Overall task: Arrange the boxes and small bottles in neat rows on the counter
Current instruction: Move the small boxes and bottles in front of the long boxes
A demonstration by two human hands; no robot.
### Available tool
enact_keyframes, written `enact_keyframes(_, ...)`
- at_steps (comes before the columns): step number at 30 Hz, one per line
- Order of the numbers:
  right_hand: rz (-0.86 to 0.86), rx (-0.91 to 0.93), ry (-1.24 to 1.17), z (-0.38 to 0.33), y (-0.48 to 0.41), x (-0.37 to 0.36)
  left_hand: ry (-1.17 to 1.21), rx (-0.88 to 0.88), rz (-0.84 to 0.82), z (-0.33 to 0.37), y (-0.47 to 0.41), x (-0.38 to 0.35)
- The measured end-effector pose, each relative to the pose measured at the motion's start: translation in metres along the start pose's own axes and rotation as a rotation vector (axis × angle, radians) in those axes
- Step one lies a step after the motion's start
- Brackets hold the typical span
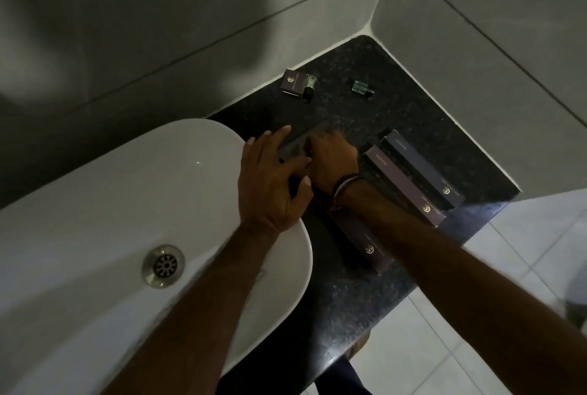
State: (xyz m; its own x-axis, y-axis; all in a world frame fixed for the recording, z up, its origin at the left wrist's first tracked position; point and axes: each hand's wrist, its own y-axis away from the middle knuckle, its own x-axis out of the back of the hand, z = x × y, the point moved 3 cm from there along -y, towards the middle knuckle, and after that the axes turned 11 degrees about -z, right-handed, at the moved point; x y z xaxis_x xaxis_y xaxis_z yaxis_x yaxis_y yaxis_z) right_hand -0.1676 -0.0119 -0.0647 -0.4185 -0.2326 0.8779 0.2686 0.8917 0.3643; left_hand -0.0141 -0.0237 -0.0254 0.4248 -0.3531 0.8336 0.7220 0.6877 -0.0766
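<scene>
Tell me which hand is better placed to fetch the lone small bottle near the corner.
Right. The right hand is on the bottle's side; the left hand is by the sink.

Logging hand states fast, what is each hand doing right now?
Left hand: closed on the dark rectangular cardboard box, fingers along its sink-side edge.
Right hand: closed on the same box from the other side.

Gold hexagon logos mark the long boxes (419,172); their lettering is unreadable.
</scene>
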Motion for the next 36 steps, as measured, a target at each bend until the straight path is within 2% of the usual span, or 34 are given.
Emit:
enact_keyframes(12,-0.053,-0.047,0.073,-0.001,0.009,-0.003,-0.011,-0.01,0.02,-0.001,0.0,-0.001)
enact_keyframes(18,0.19,-0.039,-0.11,0.018,-0.02,0.034,0.003,-0.008,0.031,-0.002,0.0,-0.002)
enact_keyframes(20,0.223,-0.003,-0.065,0.018,-0.043,0.048,0.008,-0.009,0.032,-0.001,-0.001,-0.001)
enact_keyframes(23,0.201,0.065,0.111,0.004,-0.08,0.062,0.007,-0.012,0.035,0.0,0.0,0.0)
enact_keyframes(29,0.07,0.079,0.337,-0.031,-0.129,0.078,0.03,0.002,0.022,0.002,0.0,0.002)
enact_keyframes(33,0.022,0.068,0.327,-0.036,-0.141,0.076,0.039,0.003,0.016,0.0,-0.001,0.001)
enact_keyframes(36,-0.094,0.179,0.274,-0.038,-0.138,0.072,0.047,-0.001,0.01,0.0,-0.001,0.0)
